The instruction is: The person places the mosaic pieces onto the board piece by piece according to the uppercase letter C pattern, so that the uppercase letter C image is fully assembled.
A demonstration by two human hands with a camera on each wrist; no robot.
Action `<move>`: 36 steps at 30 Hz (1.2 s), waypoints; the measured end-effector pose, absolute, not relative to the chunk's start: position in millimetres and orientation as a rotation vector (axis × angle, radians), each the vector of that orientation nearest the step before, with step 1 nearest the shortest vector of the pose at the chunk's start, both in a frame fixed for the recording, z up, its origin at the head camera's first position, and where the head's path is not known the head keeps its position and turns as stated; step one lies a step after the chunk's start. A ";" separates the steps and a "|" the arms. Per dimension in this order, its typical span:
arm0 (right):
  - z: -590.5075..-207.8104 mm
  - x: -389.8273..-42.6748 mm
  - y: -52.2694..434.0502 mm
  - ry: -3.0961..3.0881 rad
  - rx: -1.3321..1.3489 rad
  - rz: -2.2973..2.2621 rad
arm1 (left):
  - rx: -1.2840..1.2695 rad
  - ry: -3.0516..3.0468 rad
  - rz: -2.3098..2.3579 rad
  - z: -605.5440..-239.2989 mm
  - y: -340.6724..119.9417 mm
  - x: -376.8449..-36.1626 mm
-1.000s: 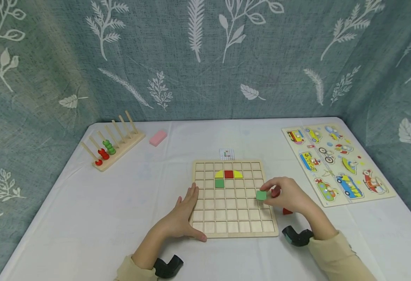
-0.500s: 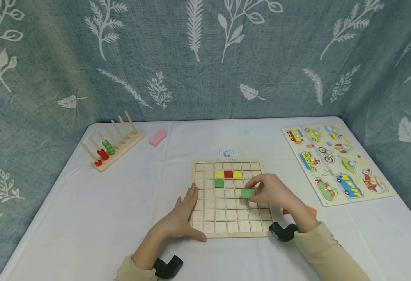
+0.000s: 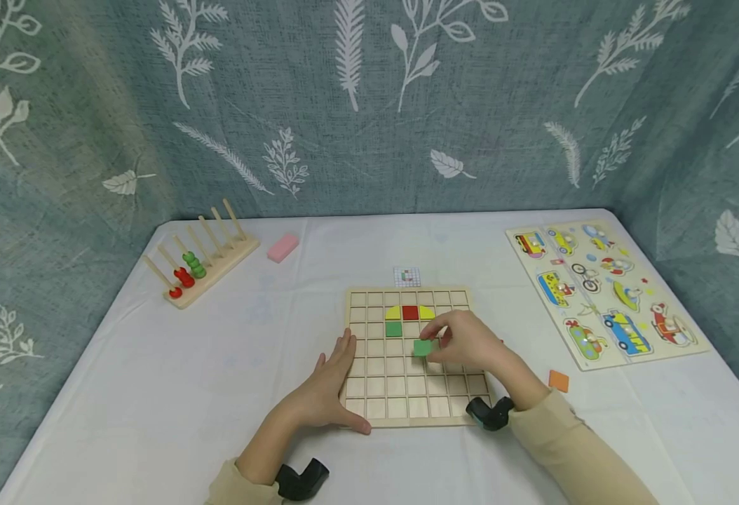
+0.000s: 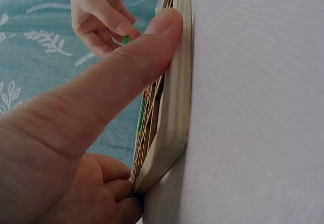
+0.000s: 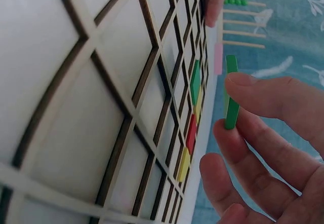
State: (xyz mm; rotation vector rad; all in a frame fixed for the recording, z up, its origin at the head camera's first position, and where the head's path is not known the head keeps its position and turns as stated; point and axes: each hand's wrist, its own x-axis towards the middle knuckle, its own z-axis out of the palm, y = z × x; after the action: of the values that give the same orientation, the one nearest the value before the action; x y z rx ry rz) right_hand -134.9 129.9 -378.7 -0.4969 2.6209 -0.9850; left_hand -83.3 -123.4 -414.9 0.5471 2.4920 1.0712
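A square green tile (image 3: 423,348) is pinched between the thumb and fingers of my right hand (image 3: 467,341), raised above the wooden grid board (image 3: 395,423). The right wrist view shows the tile (image 5: 232,95) edge-on, apart from the board. Set in the board's cells are a red square tile (image 3: 410,313), a yellow curved piece (image 3: 392,313) on its left, another yellow piece (image 3: 427,312) on its right, and a green square tile (image 3: 393,329) one row lower. My left hand (image 3: 327,389) rests against the board's near-left corner, fingers along the left side, thumb at the front edge.
Behind the board lies a small printed grid card (image 3: 407,276). An orange tile (image 3: 559,381) is beside my right forearm. A picture puzzle (image 3: 609,294) lies at the right; a peg stand with beads (image 3: 214,270) and a pink block (image 3: 283,248) are at the back left.
My right hand has carried the green tile leftward from the board's right edge to over its middle. An orange tile has come into sight beside the forearm. My left hand has stayed put.
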 end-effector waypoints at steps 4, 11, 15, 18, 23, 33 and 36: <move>-376.7 -137.1 123.7 2.623 -0.456 -0.949 | 0.547 2.495 1.067 -415.3 -123.4 -83.6; -376.8 -143.9 117.4 2.629 -0.482 -0.924 | 0.538 2.493 1.060 -414.2 -123.6 -83.7; -376.4 -147.3 114.0 2.626 -0.522 -0.907 | 0.532 2.491 1.059 -414.4 -123.5 -84.3; -375.3 -148.4 110.7 2.620 -0.542 -0.892 | 0.531 2.488 1.061 -415.1 -123.4 -84.6; -374.8 -149.6 105.4 2.613 -0.550 -0.867 | 0.531 2.487 1.061 -416.2 -123.2 -84.4; -377.2 -153.5 97.4 2.631 -0.531 -0.802 | 0.524 2.489 1.054 -416.5 -123.1 -84.3; -378.9 -155.0 94.8 2.644 -0.524 -0.783 | 0.529 2.491 1.051 -416.6 -123.4 -84.4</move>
State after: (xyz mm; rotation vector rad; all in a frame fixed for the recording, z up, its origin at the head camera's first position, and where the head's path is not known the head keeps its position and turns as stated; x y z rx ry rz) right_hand -155.0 94.8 -378.9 -0.5241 2.6437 -0.7829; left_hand -84.4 -123.4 -416.6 0.5291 2.4906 1.0515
